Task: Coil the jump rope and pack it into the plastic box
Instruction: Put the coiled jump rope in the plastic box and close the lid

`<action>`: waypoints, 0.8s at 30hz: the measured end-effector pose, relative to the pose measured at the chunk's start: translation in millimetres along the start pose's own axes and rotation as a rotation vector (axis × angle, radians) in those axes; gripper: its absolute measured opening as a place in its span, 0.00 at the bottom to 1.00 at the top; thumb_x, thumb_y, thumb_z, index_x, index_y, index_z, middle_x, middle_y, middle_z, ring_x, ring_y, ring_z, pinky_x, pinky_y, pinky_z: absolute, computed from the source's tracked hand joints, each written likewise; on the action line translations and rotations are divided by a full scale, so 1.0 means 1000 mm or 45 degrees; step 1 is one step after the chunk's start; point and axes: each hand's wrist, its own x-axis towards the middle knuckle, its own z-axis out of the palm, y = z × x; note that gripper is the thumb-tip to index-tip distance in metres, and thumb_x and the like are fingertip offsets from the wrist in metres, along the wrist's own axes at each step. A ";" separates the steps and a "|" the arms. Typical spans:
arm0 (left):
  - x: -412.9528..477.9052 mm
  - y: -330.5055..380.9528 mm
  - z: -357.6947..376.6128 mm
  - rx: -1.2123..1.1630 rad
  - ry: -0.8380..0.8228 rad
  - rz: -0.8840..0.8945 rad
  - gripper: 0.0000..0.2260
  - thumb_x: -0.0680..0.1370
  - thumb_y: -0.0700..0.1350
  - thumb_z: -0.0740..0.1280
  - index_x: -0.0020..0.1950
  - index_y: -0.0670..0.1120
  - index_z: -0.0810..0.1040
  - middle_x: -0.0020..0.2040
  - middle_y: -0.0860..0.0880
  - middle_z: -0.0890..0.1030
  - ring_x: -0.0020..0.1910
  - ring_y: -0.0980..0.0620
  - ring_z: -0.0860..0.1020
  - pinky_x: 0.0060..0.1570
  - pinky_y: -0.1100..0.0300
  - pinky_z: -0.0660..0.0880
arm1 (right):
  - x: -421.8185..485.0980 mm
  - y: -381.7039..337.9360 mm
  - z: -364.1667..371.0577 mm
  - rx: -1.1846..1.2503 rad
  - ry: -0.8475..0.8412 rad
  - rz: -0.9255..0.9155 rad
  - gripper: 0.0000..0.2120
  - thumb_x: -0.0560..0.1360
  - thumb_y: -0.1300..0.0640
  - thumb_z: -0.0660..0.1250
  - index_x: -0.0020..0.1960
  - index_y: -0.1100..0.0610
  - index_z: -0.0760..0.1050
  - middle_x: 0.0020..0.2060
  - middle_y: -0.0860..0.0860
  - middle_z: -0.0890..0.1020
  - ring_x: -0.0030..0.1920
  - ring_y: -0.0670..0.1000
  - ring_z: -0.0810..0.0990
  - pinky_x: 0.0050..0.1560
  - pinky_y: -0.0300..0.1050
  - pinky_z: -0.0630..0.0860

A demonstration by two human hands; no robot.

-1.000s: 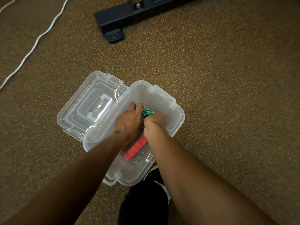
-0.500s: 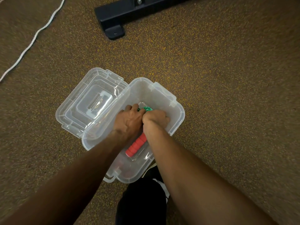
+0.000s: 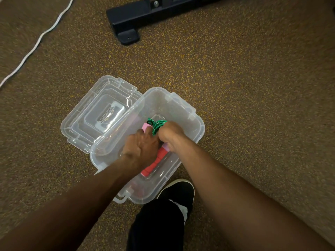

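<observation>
A clear plastic box (image 3: 188, 113) lies open on the carpet, its hinged lid (image 3: 94, 113) folded out flat to the left. Inside it is the jump rope: a bundle of green rope (image 3: 157, 125), a pink handle end (image 3: 146, 127) and a red ribbed handle (image 3: 156, 162). My left hand (image 3: 140, 147) is down in the box, its fingers closed over the handles. My right hand (image 3: 169, 135) is beside it, closed on the green coil and the top of the red handle. Most of the rope is hidden under both hands.
A black metal equipment foot (image 3: 130, 19) stands on the carpet beyond the box. A white cable (image 3: 36, 44) runs across the floor at the upper left. My black shoe (image 3: 178, 191) and trouser leg sit right behind the box's near corner.
Both hands have shifted slightly back toward me inside the box, uncovering more of the green coil and a pink handle end. The box has stayed put.
</observation>
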 end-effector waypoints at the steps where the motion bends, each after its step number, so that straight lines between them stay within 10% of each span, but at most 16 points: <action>1: 0.000 0.001 0.002 0.028 -0.033 0.043 0.23 0.81 0.55 0.45 0.70 0.49 0.68 0.61 0.44 0.73 0.53 0.42 0.76 0.37 0.52 0.68 | 0.004 0.000 0.000 0.020 -0.019 0.023 0.16 0.79 0.62 0.60 0.64 0.65 0.75 0.53 0.58 0.78 0.51 0.56 0.76 0.60 0.54 0.78; 4: 0.006 0.000 0.013 0.078 -0.116 0.111 0.24 0.79 0.53 0.45 0.71 0.50 0.67 0.65 0.45 0.72 0.58 0.40 0.73 0.41 0.50 0.72 | 0.012 -0.001 -0.003 -0.054 0.010 0.091 0.13 0.78 0.65 0.62 0.61 0.64 0.78 0.48 0.58 0.79 0.44 0.57 0.75 0.44 0.48 0.77; 9: 0.011 -0.006 0.016 0.056 -0.104 0.147 0.32 0.75 0.57 0.38 0.70 0.48 0.68 0.65 0.45 0.73 0.57 0.40 0.75 0.41 0.52 0.70 | 0.008 -0.002 -0.003 -0.038 -0.056 0.088 0.14 0.76 0.67 0.60 0.58 0.66 0.78 0.52 0.60 0.82 0.53 0.62 0.80 0.59 0.57 0.79; 17: 0.003 -0.013 -0.002 -0.451 0.059 -0.062 0.19 0.79 0.55 0.59 0.68 0.48 0.69 0.57 0.44 0.79 0.49 0.40 0.81 0.39 0.55 0.68 | -0.017 -0.007 -0.023 0.162 -0.036 -0.110 0.09 0.76 0.61 0.62 0.41 0.55 0.78 0.35 0.53 0.77 0.36 0.53 0.75 0.33 0.43 0.72; 24: -0.016 -0.037 -0.053 -0.910 0.279 -0.149 0.13 0.75 0.55 0.60 0.56 0.55 0.78 0.48 0.51 0.85 0.48 0.46 0.82 0.48 0.51 0.78 | -0.056 -0.022 -0.051 0.228 -0.141 -0.367 0.05 0.79 0.55 0.65 0.52 0.50 0.79 0.43 0.46 0.82 0.39 0.45 0.78 0.36 0.39 0.71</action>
